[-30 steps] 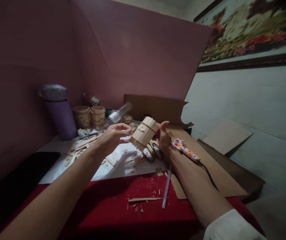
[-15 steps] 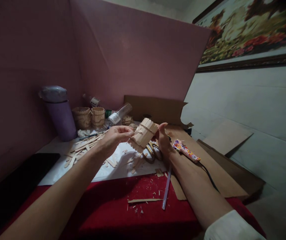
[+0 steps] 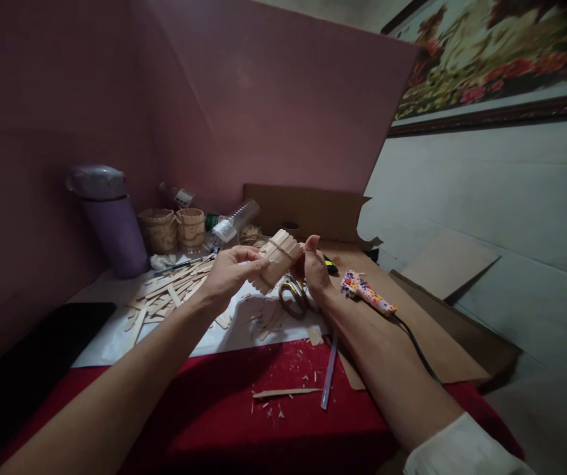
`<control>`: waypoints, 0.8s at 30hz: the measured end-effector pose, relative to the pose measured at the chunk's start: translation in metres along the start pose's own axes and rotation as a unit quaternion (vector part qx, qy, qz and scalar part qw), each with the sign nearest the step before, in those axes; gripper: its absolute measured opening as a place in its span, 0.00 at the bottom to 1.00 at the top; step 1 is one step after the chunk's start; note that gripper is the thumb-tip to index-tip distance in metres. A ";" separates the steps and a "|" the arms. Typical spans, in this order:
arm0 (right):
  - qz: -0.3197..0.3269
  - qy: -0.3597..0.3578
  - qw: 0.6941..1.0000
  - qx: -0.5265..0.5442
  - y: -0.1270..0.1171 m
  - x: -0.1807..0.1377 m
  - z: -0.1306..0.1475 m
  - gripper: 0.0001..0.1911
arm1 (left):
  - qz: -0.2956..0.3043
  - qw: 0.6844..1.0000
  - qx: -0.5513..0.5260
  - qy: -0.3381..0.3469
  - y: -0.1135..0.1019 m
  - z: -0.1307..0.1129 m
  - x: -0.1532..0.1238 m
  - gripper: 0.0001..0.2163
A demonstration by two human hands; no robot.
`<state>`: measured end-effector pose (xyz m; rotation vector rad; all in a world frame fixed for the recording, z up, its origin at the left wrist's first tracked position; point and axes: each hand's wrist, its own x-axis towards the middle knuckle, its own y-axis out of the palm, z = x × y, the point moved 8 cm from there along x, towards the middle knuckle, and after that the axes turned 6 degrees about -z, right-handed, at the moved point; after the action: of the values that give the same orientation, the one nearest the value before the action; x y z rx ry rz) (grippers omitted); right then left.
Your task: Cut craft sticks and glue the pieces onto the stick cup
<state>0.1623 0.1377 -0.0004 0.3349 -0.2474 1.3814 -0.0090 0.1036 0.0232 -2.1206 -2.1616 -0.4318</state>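
Note:
Tilted between my hands is a small craft-stick cup (image 3: 279,256), its pale wooden sticks bound with twine bands. Thumb and fingers of my left hand (image 3: 236,272) pinch its left side. My right hand (image 3: 314,269) holds the right end with its fingers, partly hidden behind the cup, while the thumb points up. Gold-handled scissors (image 3: 292,300) lie just below the cup. Left of my left hand, loose craft sticks (image 3: 164,293) are heaped on a white sheet (image 3: 204,343).
A floral glue gun (image 3: 367,293) rests on cardboard (image 3: 426,346) at right. A glue stick (image 3: 329,373) and wood scraps lie on red cloth (image 3: 204,409). Behind stand a purple tumbler (image 3: 115,231), two stick cups (image 3: 191,228) and a plastic bottle (image 3: 236,221).
The cup has shifted slightly left and turned a little in my hands. Both hands keep hold of it. The whole view has moved slightly.

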 end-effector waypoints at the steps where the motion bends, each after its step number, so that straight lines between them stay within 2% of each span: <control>1: -0.003 0.001 1.000 -0.007 0.001 -0.001 0.000 0.39 | -0.008 1.000 0.003 0.003 -0.001 0.000 0.000 0.12; 7: 0.013 0.023 0.997 -0.075 0.005 -0.004 -0.004 0.39 | -0.032 0.999 0.029 -0.012 -0.005 0.003 0.002 0.11; 17: 0.035 0.094 0.994 -0.040 0.013 -0.012 0.001 0.40 | -0.049 0.997 0.011 -0.051 -0.016 0.019 0.012 0.10; 21: 0.065 0.082 0.992 -0.065 0.016 -0.014 0.002 0.36 | -0.050 0.996 -0.004 -0.074 -0.019 0.029 0.015 0.11; 24: 0.065 0.033 0.988 -0.133 0.016 -0.014 0.004 0.34 | -0.047 0.994 0.007 -0.103 -0.021 0.038 0.015 0.12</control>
<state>0.1440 0.1261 -0.0001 0.0526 -0.3996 1.4655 -0.0252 0.1281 -0.0125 -2.1476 -2.3746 -0.2126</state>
